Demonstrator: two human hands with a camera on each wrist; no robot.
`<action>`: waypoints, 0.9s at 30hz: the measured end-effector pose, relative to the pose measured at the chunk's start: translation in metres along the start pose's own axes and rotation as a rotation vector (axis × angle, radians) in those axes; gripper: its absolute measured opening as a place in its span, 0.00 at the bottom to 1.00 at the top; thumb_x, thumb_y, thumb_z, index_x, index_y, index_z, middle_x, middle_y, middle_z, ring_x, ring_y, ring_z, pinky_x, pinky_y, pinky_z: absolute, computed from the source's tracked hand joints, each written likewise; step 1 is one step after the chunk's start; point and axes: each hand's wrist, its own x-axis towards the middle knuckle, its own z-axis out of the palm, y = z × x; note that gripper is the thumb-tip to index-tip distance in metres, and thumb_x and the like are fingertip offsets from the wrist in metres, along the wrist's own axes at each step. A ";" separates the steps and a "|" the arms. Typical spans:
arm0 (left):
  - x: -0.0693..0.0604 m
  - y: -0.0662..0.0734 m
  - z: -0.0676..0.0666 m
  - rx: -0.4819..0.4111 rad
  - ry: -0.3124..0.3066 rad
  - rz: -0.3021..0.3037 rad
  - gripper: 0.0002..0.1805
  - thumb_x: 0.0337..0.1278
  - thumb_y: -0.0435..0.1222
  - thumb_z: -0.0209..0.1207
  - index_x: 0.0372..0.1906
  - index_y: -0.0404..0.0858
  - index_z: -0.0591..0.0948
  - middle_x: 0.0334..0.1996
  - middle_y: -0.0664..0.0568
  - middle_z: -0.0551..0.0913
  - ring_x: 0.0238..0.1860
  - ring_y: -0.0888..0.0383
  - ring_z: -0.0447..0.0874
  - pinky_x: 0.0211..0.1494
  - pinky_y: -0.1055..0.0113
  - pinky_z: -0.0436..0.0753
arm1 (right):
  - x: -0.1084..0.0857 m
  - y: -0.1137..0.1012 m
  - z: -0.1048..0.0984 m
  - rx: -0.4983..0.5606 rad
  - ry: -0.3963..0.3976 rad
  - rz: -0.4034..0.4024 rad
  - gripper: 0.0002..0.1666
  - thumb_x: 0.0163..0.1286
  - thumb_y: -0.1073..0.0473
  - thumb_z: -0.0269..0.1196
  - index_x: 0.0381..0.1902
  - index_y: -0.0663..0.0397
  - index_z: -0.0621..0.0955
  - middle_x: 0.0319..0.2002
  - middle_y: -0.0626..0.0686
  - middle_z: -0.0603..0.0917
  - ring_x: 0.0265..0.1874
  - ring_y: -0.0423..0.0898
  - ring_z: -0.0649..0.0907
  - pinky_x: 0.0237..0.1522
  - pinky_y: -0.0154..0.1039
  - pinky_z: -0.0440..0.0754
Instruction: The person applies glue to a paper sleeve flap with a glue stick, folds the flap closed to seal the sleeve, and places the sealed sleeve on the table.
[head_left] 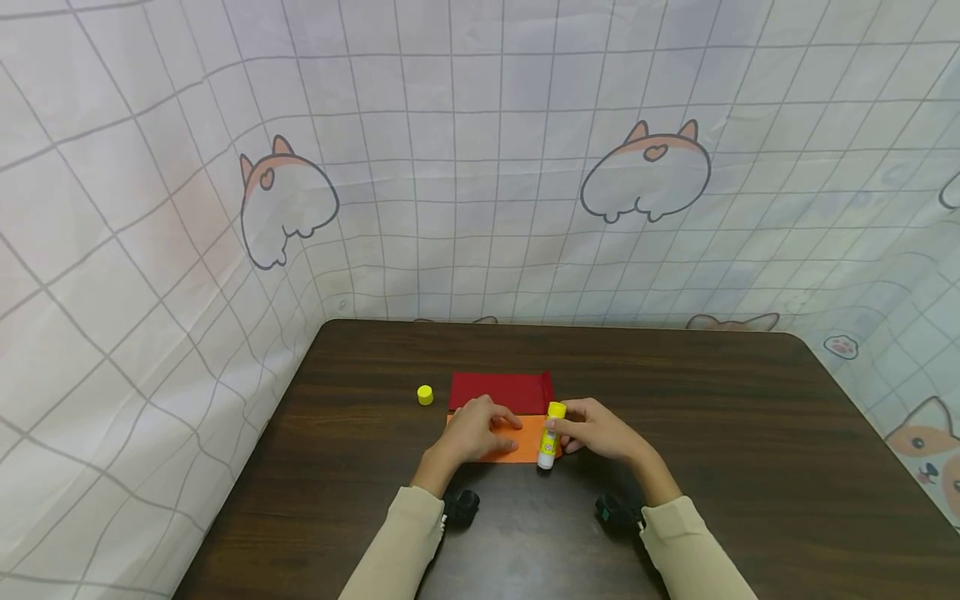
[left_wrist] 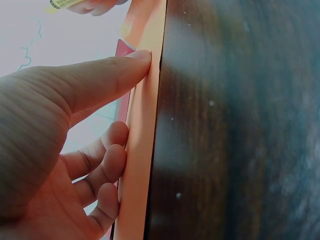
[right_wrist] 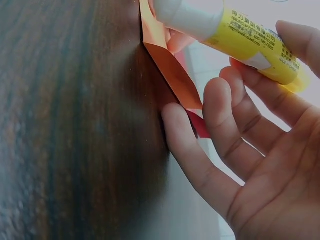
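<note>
An orange paper piece (head_left: 498,454) lies on the table with a flap (right_wrist: 172,75) standing up at its right end in the right wrist view. My left hand (head_left: 475,429) rests on it, thumb and fingertips touching the paper with the fingers slightly bent. Between thumb and fingers, my right hand (head_left: 597,429) pinches a yellow glue stick (head_left: 550,442), tilted, its white end pointing down over the paper's right part. The little finger of that hand touches the tabletop beside the flap. Just behind the orange paper lies a dark red paper piece (head_left: 497,390).
A small yellow cap (head_left: 425,395) stands to the left of the red paper. Everything lies on a dark wooden table (head_left: 360,467). White gridded cloth (head_left: 465,167) with cartoon prints hangs behind and at the sides.
</note>
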 end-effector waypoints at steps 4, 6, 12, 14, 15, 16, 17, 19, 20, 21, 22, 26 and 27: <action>0.000 0.000 0.001 -0.003 0.003 0.001 0.15 0.52 0.45 0.75 0.46 0.52 0.91 0.40 0.54 0.80 0.44 0.58 0.75 0.50 0.59 0.71 | -0.002 0.000 -0.001 0.017 0.016 -0.006 0.19 0.77 0.49 0.60 0.48 0.62 0.82 0.35 0.56 0.84 0.34 0.52 0.84 0.41 0.46 0.89; 0.000 0.001 0.001 -0.002 0.006 0.002 0.15 0.52 0.45 0.76 0.46 0.52 0.91 0.40 0.55 0.80 0.44 0.59 0.75 0.50 0.59 0.72 | -0.003 0.000 -0.002 0.021 0.025 -0.009 0.19 0.78 0.50 0.59 0.48 0.62 0.82 0.34 0.58 0.83 0.34 0.52 0.84 0.41 0.45 0.89; -0.002 0.001 0.002 0.005 0.007 0.006 0.15 0.52 0.45 0.75 0.46 0.52 0.91 0.40 0.55 0.79 0.44 0.59 0.75 0.49 0.60 0.71 | -0.005 0.000 -0.005 0.047 0.060 -0.009 0.22 0.79 0.50 0.58 0.50 0.67 0.81 0.34 0.60 0.84 0.34 0.54 0.84 0.41 0.45 0.89; -0.002 0.001 0.002 0.005 0.006 0.007 0.15 0.52 0.45 0.75 0.46 0.52 0.90 0.40 0.55 0.79 0.44 0.59 0.75 0.49 0.60 0.70 | -0.006 0.001 -0.006 0.063 0.073 -0.006 0.23 0.79 0.51 0.57 0.52 0.70 0.80 0.35 0.60 0.83 0.34 0.55 0.84 0.41 0.47 0.89; -0.003 0.001 0.002 0.005 0.006 0.008 0.15 0.52 0.45 0.75 0.47 0.52 0.90 0.40 0.55 0.79 0.44 0.59 0.75 0.50 0.60 0.70 | -0.006 0.001 -0.007 0.071 0.080 -0.005 0.24 0.80 0.51 0.57 0.53 0.71 0.79 0.35 0.59 0.83 0.33 0.55 0.84 0.41 0.48 0.89; -0.003 0.001 0.002 0.005 0.007 0.010 0.15 0.52 0.45 0.75 0.47 0.52 0.90 0.40 0.55 0.79 0.44 0.59 0.74 0.50 0.60 0.70 | -0.006 0.002 -0.007 0.080 0.092 0.000 0.25 0.80 0.51 0.56 0.53 0.72 0.79 0.35 0.58 0.83 0.33 0.55 0.84 0.41 0.48 0.89; -0.003 0.001 0.002 0.005 0.007 0.012 0.15 0.52 0.45 0.75 0.47 0.52 0.90 0.40 0.55 0.79 0.44 0.59 0.74 0.49 0.60 0.70 | -0.006 0.002 -0.007 0.093 0.106 0.008 0.25 0.80 0.51 0.56 0.53 0.73 0.79 0.34 0.58 0.83 0.33 0.54 0.84 0.41 0.48 0.89; -0.003 0.000 0.002 0.008 0.007 0.015 0.15 0.52 0.45 0.75 0.47 0.52 0.90 0.40 0.55 0.79 0.44 0.60 0.74 0.49 0.60 0.70 | -0.005 0.003 -0.008 0.116 0.133 0.024 0.25 0.80 0.51 0.57 0.53 0.73 0.78 0.33 0.57 0.82 0.31 0.52 0.83 0.41 0.47 0.89; -0.003 0.001 0.002 0.009 0.008 0.018 0.15 0.52 0.45 0.75 0.47 0.52 0.90 0.40 0.55 0.79 0.44 0.60 0.74 0.49 0.60 0.70 | -0.005 0.004 -0.008 0.126 0.150 0.035 0.25 0.80 0.50 0.57 0.52 0.73 0.78 0.32 0.56 0.82 0.31 0.51 0.83 0.40 0.46 0.89; -0.003 0.001 0.002 0.011 0.007 0.020 0.15 0.52 0.45 0.75 0.47 0.52 0.90 0.40 0.55 0.79 0.44 0.60 0.74 0.49 0.60 0.70 | -0.005 0.005 -0.008 0.138 0.169 0.047 0.25 0.80 0.50 0.57 0.52 0.72 0.78 0.32 0.55 0.81 0.30 0.49 0.83 0.40 0.45 0.89; -0.003 0.001 0.003 0.013 0.007 0.023 0.15 0.52 0.45 0.75 0.47 0.52 0.90 0.40 0.55 0.79 0.44 0.60 0.74 0.49 0.60 0.70 | -0.004 0.005 -0.008 0.149 0.183 0.053 0.25 0.80 0.50 0.57 0.52 0.72 0.78 0.31 0.55 0.81 0.30 0.48 0.83 0.39 0.45 0.89; -0.004 0.002 0.003 0.026 0.005 0.030 0.15 0.53 0.45 0.75 0.47 0.51 0.90 0.40 0.54 0.79 0.43 0.59 0.74 0.48 0.61 0.70 | -0.004 0.007 -0.010 0.194 0.242 0.067 0.25 0.80 0.50 0.56 0.52 0.72 0.76 0.30 0.53 0.80 0.29 0.45 0.81 0.38 0.43 0.89; -0.005 0.003 0.003 0.032 0.004 0.030 0.15 0.53 0.45 0.74 0.47 0.51 0.90 0.40 0.54 0.79 0.43 0.59 0.74 0.48 0.61 0.70 | -0.004 0.008 -0.010 0.209 0.257 0.069 0.25 0.80 0.50 0.55 0.53 0.72 0.76 0.30 0.53 0.80 0.29 0.45 0.81 0.38 0.43 0.89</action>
